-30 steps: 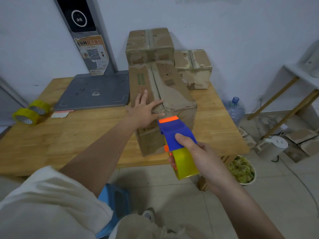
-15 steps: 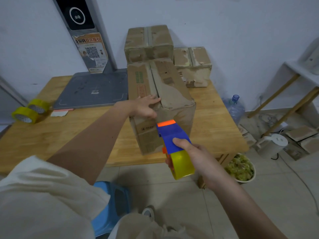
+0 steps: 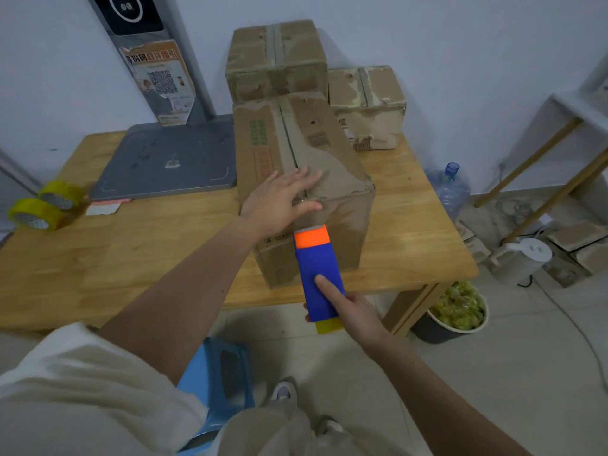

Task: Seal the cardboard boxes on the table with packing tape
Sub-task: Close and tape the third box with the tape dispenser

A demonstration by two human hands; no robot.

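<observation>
Head view. The long cardboard box (image 3: 296, 179) lay at the near edge of the wooden desk (image 3: 131, 245), its near end facing the person, top flaps meeting in a centre seam.

The left hand (image 3: 279, 200) lay flat on the near end of the box top, fingers straight and spread across the seam; judged to be pressing the flaps shut and keeping the box from sliding.

The right hand (image 3: 353, 309) gripped the blue tape dispenser (image 3: 317, 274) in front of the box, index finger stretched along its back. The orange head sat against the near end face just below the top edge, probably to anchor the tape there before running it over the seam. A yellowish tape roll showed at the dispenser's lower end.

Behind the long box stood two smaller boxes (image 3: 276, 57), each with a strip already along its top seam. Far left of the box, two spare tape rolls (image 3: 46, 205) sat at the desk edge.
</observation>
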